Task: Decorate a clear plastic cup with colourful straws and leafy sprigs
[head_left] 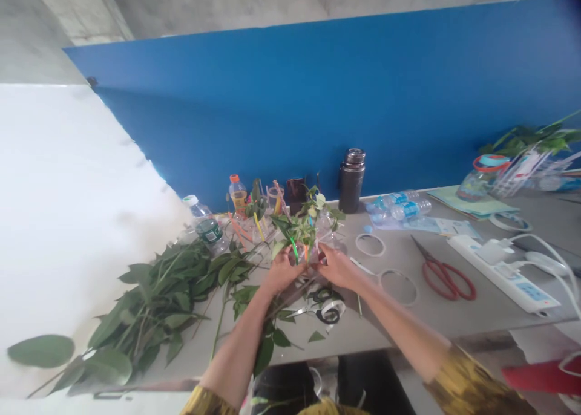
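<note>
L hand (281,271) & R hand (334,267) equally near clear plastic cup (316,245) of leafy sprigs (295,228), upright between them, fingers closed around its lower part.

Bare left forearm (236,345) and right forearm (399,324) angled in from near side, converging mid-frame. Left hand (281,271), right hand (336,267) just apart, fingers curled inward, palms down, wrists slightly bent.
</note>
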`<act>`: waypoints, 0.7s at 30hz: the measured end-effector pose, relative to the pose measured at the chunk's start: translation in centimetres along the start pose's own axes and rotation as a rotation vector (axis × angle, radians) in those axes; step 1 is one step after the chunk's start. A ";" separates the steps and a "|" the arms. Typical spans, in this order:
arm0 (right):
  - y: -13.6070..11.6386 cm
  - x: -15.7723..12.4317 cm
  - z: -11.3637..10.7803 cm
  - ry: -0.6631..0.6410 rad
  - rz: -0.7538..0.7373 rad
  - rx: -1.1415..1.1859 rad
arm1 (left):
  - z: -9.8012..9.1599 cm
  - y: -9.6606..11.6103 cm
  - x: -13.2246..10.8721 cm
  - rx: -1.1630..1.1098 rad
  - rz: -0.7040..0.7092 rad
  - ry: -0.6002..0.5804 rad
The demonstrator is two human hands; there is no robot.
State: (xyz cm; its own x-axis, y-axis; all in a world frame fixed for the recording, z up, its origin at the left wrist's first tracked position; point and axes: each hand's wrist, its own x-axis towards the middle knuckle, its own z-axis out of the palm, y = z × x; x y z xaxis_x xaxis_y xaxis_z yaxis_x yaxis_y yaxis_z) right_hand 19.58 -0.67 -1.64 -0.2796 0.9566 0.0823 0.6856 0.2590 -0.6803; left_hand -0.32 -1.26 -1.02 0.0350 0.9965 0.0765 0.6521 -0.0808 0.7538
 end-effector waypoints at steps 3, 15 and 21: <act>-0.3 0.5 0.3 0.011 0.008 0.004 | -0.3 0.2 0.0 -0.107 0.029 -0.003; -2.1 1.2 0.3 0.016 -0.073 0.140 | -2.4 0.1 1.3 -0.149 0.068 0.125; -2.2 2.3 1.0 0.047 -0.122 0.106 | -4.1 -0.5 1.7 -0.285 0.117 0.164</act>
State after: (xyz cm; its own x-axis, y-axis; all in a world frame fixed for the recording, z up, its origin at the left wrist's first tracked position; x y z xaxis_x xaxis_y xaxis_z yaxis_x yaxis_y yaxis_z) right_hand 16.78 0.80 -0.67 -0.3231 0.9247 0.2013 0.5733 0.3604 -0.7358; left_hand -3.73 0.40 1.40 -0.0403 0.9648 0.2600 0.4123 -0.2210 0.8838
